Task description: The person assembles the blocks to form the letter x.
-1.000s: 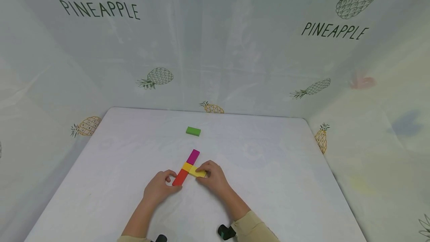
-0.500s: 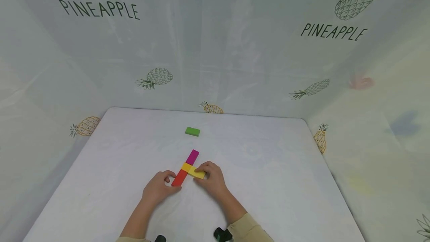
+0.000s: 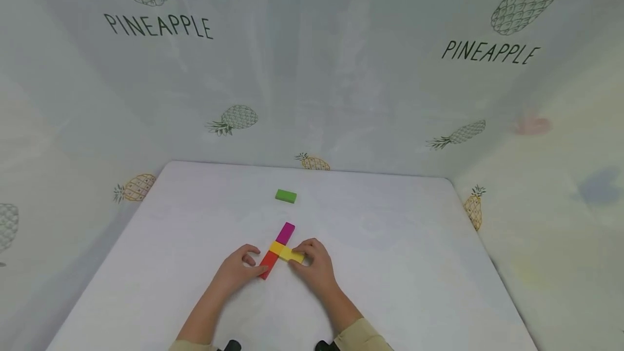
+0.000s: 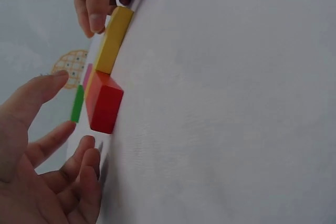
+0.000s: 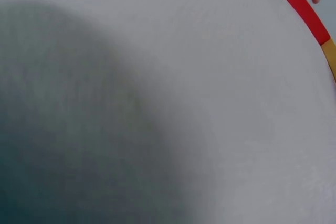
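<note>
In the head view a red block [image 3: 268, 266], a small orange-yellow block [image 3: 276, 248] and a purple block [image 3: 285, 233] lie end to end in a slanting row. A yellow block [image 3: 291, 255] branches off to the right from the orange-yellow one. The thumb and fingers of my right hand [image 3: 318, 268] pinch the outer end of this yellow block. Beside the red block is my left hand [image 3: 238, 271], its thumb overlapping that block in the head view. From the left wrist, the left hand [image 4: 47, 166] shows spread fingers, with a gap between them and the red block [image 4: 105, 103].
A green block [image 3: 286, 196] lies farther back on the white table [image 3: 390, 242]. Behind the table hangs a pineapple-print curtain [image 3: 312, 80]. Dark wrist cameras [image 3: 233, 345] show at the bottom edge.
My left fingers have loosened from the red block and spread apart. The right hand keeps its pinch on the yellow block. The head view has shifted slightly.
</note>
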`<state>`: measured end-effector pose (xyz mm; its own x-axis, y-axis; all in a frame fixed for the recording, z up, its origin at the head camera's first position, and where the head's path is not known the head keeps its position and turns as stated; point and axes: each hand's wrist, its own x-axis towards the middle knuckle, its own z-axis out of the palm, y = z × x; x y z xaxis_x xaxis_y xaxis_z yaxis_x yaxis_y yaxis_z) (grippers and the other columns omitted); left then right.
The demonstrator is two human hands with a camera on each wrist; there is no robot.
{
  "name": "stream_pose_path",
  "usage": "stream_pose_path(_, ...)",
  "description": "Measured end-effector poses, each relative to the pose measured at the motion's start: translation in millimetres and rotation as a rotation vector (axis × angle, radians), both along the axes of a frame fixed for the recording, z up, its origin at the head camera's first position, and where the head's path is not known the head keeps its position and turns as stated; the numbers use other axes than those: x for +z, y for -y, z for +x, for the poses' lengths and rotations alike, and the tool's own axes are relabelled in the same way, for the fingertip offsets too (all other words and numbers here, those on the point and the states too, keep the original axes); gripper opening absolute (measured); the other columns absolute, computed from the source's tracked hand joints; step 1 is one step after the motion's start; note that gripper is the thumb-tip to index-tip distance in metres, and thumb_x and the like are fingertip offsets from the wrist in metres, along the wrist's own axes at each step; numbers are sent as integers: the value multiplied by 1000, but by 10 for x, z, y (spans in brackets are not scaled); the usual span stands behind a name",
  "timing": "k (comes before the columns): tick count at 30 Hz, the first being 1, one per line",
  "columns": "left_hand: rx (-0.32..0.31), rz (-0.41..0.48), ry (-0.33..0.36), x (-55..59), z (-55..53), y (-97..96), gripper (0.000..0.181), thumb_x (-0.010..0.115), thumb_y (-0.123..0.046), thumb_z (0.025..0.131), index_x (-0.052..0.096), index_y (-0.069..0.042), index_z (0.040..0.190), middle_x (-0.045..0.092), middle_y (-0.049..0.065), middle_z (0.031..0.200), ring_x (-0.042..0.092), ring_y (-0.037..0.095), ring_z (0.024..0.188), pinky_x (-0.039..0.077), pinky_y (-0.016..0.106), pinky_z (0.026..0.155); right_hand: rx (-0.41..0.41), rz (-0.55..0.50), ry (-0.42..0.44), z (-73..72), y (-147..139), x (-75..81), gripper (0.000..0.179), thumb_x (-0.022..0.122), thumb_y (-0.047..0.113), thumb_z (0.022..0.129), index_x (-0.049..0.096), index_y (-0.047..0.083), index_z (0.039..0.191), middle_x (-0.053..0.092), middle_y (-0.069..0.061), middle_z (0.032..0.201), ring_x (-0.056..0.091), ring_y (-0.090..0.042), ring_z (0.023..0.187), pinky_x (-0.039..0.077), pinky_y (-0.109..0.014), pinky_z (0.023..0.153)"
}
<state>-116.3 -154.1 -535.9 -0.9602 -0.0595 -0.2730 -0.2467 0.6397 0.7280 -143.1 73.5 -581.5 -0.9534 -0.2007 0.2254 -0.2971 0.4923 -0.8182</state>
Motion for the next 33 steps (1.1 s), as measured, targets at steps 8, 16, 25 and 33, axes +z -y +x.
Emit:
stream_pose_path(8, -52, -46, -93, 178, -237, -34, 48, 82, -27, 78, 60, -13, 118, 60, 2, 94, 55, 17, 79, 53, 32, 67, -11, 0, 4, 9, -10, 5, 18, 79, 27, 83, 73, 26, 100, 55, 16, 101, 52, -7, 97, 49, -29, 86)
stream_pose_path(16, -134, -93, -182, 332, -514, -33, 48, 81, -26, 80, 61, -12, 121, 63, 6, 101, 56, 18, 80, 50, 28, 66, -4, 35, -13, 15, -4, 12, 18, 77, 29, 83, 73, 25, 100, 56, 15, 101, 52, -7, 97, 49, -29, 86)
stream_pose_path(25, -196, -132, -256, 379, -827, -109, 47, 81, -25, 81, 61, -12, 122, 62, 7, 104, 54, 18, 82, 50, 28, 66, -27, -12, 21, 29, -36, 27, 18, 78, 28, 83, 73, 25, 100, 56, 14, 101, 53, -8, 97, 49, -31, 87)
stream_pose_path(33, -270, -169, -284, 394, -1100, -173, 49, 81, -23, 81, 59, -10, 123, 61, 11, 108, 55, 20, 86, 51, 30, 70, -18, -19, 5, 9, -44, 1, 17, 77, 27, 84, 73, 25, 100, 57, 13, 101, 54, -9, 97, 49, -30, 86)
